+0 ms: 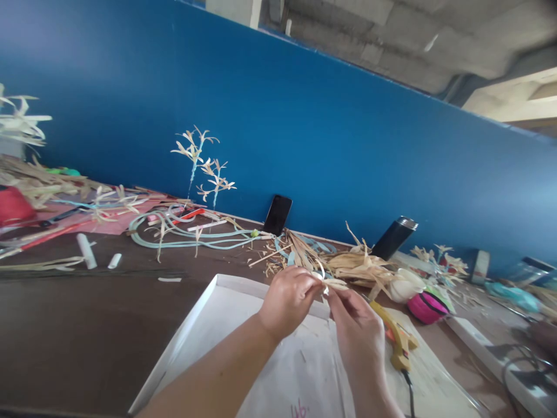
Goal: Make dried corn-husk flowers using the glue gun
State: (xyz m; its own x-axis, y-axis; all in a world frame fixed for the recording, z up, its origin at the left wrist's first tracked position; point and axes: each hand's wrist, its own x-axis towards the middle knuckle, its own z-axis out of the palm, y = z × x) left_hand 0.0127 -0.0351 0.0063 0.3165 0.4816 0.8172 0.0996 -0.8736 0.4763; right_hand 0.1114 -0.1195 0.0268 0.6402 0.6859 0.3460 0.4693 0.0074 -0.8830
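Observation:
Above a shallow white box lid, my left hand and my right hand meet, fingertips almost touching. Both are closed in a pinch on a small flower of pale dried-husk strips. Its petals stick up and out to the right; the fingers cover its centre. Just right of my right hand lies a yellow glue gun on a pale board, its black cord running toward me. Behind my hands are heaps of dry husk strips and small scraps.
A phone leans on the blue partition. Two husk-flower stems stand left of it, near looped pale-blue tubing. Rightward are a black flask, a pink round pouch and a white power strip.

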